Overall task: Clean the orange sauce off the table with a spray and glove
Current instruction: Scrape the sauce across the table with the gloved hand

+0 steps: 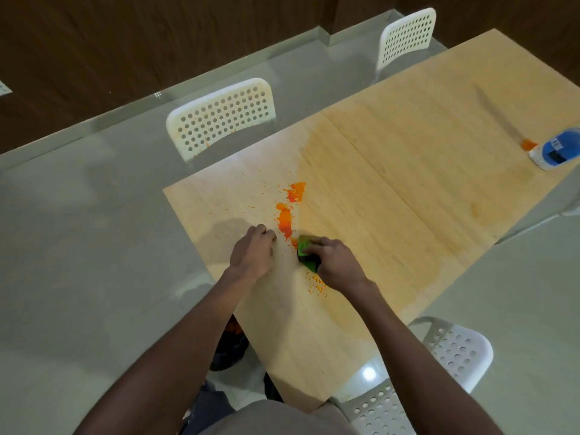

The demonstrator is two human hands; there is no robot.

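Note:
Orange sauce [286,219] is splattered in a streak across the light wooden table [392,189], with small specks around it and more near my right wrist. My right hand [335,263] grips a bunched green and dark glove [306,251] and presses it on the table at the streak's near end. My left hand [252,251] rests on the table just left of the sauce, fingers curled with nothing visible in them. The spray bottle [557,150], white with a blue label and an orange nozzle, lies on its side at the far right edge.
Two white perforated chairs [219,116] stand along the table's far side, another chair [452,350] at the near right. A seam runs across the tabletop right of the sauce. The pale tiled floor surrounds the table; dark shoes show under its near corner.

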